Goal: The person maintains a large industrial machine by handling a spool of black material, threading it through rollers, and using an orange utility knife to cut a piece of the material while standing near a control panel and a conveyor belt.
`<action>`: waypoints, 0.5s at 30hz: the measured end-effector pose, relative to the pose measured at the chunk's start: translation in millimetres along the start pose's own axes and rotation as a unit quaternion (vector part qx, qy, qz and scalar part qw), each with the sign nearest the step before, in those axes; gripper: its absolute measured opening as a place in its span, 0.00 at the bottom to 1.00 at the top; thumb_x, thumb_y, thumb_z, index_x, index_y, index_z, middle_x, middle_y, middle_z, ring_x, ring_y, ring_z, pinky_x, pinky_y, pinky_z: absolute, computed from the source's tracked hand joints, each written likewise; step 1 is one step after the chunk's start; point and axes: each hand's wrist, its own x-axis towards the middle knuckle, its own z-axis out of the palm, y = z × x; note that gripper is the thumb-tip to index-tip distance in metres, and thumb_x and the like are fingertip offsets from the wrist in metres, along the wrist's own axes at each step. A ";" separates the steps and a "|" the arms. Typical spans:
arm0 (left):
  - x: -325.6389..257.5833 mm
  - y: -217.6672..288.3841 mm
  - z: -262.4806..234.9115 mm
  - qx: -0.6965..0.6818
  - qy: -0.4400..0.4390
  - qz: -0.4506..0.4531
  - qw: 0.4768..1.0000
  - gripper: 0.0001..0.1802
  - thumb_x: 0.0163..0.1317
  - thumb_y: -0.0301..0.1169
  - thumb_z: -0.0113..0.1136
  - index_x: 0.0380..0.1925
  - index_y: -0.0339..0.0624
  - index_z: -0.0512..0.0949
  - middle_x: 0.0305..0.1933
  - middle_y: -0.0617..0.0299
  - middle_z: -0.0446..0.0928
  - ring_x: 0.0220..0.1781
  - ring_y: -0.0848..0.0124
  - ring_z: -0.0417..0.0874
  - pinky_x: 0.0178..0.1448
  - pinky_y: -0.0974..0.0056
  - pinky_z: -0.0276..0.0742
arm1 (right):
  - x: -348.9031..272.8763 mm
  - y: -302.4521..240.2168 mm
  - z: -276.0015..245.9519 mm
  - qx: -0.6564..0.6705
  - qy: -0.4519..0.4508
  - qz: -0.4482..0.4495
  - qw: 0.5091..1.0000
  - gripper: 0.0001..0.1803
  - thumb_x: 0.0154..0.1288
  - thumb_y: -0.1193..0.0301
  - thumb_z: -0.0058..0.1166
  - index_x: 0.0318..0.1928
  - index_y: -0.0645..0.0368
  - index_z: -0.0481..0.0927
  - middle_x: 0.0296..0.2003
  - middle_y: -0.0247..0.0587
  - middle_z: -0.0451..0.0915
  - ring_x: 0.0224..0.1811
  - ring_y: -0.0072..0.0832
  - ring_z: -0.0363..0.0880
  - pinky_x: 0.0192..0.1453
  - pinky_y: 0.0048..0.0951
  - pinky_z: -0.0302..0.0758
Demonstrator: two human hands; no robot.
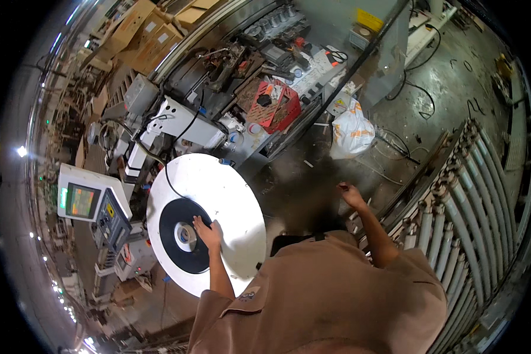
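Head view — white disc (pixel 233 192) facing camera

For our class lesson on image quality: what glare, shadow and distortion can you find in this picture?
Head view, centre-left: the white disc looks very bright, with grey shadow on its right part; head view, far left: a lamp flares; head view, right: the rollers bow, and the picture's corners go black.
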 end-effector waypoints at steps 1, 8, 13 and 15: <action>-0.2 5.6 6.1 0.006 0.007 -0.004 1.000 0.39 0.62 0.33 0.60 0.72 0.26 0.63 0.81 0.37 0.57 0.83 0.39 0.55 0.86 0.43 0.46 | 6.1 0.1 -14.6 -0.037 0.022 0.025 0.999 0.22 0.74 0.54 0.62 0.53 0.60 0.81 0.47 0.42 0.83 0.51 0.36 0.82 0.61 0.39 0.77; 4.3 23.1 7.4 0.015 0.016 -0.060 0.998 0.36 0.64 0.31 0.56 0.72 0.28 0.63 0.80 0.37 0.57 0.82 0.40 0.55 0.86 0.42 0.45 | 40.8 -35.4 -44.9 -0.261 0.037 0.097 0.960 0.27 0.74 0.49 0.61 0.55 0.62 0.81 0.48 0.49 0.86 0.51 0.42 0.85 0.59 0.43 0.79; 41.5 66.9 8.7 -0.002 0.135 -0.035 0.990 0.34 0.65 0.31 0.57 0.69 0.26 0.67 0.76 0.35 0.63 0.79 0.39 0.61 0.83 0.42 0.51 | 61.4 -48.1 -45.9 -0.334 -0.001 0.109 0.936 0.29 0.72 0.50 0.63 0.58 0.63 0.82 0.49 0.52 0.87 0.50 0.44 0.87 0.56 0.42 0.81; 74.1 88.3 -2.2 -0.016 0.169 -0.021 0.985 0.31 0.67 0.32 0.56 0.68 0.26 0.69 0.74 0.36 0.66 0.76 0.39 0.65 0.81 0.43 0.55 | 67.9 -75.6 -24.1 -0.349 -0.029 0.153 0.924 0.28 0.71 0.52 0.63 0.58 0.63 0.82 0.50 0.52 0.87 0.50 0.43 0.87 0.55 0.42 0.81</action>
